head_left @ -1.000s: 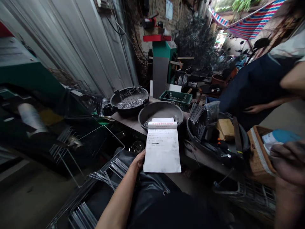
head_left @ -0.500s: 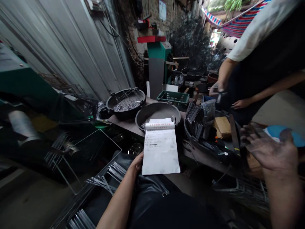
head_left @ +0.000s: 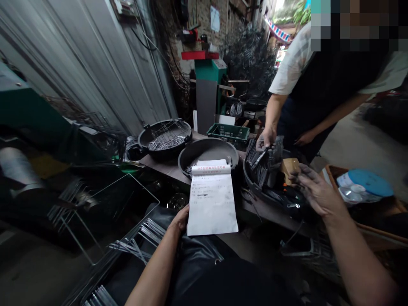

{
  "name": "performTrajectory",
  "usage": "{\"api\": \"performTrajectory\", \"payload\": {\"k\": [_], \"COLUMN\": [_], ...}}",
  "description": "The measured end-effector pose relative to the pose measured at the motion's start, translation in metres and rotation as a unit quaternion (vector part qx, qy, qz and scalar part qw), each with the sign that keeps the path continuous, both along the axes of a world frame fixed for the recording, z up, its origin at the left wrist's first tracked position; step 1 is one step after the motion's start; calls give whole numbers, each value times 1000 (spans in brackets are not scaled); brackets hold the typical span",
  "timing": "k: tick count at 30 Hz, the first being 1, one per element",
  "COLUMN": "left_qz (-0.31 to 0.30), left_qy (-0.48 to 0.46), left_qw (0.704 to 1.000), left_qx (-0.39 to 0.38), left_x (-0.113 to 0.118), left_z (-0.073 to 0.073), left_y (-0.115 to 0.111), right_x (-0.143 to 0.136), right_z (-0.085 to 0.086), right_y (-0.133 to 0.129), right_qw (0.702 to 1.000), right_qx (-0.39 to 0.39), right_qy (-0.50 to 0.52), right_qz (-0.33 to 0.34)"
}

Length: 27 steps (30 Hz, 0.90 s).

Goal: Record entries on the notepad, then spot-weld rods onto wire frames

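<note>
A notepad with red print and handwriting on its white top page is in my left hand, gripped at the left edge above my lap. My right hand is raised at the right with its fingers apart and partly bent, holding nothing that I can see. Its fingertips overlap a brown packet in view; whether they touch it I cannot tell. Beneath the packet is a dark basin with thin black rods and plastic bags.
Across the bench, a co-worker's hand reaches to the rods. Two black pans and a green crate stand on the bench. Bent wire frames lie at my left. A blue-lidded tub sits at the right.
My right hand has swung left and inward from an open, palm-up pose to beside the brown packet. The co-worker has leaned in, one hand lowered to the rods. The notepad stays in my left hand.
</note>
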<state>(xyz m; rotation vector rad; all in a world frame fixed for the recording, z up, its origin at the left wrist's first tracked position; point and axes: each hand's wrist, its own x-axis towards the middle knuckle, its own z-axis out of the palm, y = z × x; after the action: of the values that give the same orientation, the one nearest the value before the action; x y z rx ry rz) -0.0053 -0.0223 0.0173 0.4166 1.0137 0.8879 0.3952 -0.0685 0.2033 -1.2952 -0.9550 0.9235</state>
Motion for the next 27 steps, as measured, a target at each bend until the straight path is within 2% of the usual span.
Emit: {"api": "performTrajectory", "payload": {"k": [2, 5, 10, 12, 22, 27], "left_qz": [-4, -5, -10, -5, -20, -26], "left_qy": [0, -4, -25, -26, -52, -86], "left_qw": [1000, 1000, 999, 999, 998, 996], "left_qx": [2, 14, 22, 19, 0, 15], "left_x": [0, -1, -2, -2, -5, -7], "left_z": [-1, -3, -1, 1, 6, 1], "left_y": [0, 1, 0, -1, 0, 1], "right_x": [-7, -14, -25, -31, -61, -77], "right_z": [-6, -10, -6, -5, -5, -1], "right_y": [15, 38, 67, 75, 98, 102], "right_qw": [983, 913, 790, 746, 589, 529], "right_qx": [47, 90, 117, 116, 94, 65], "right_qy": [-174, -396, -601, -655, -801, -844], "right_qz": [-16, -22, 27, 40, 61, 55]}}
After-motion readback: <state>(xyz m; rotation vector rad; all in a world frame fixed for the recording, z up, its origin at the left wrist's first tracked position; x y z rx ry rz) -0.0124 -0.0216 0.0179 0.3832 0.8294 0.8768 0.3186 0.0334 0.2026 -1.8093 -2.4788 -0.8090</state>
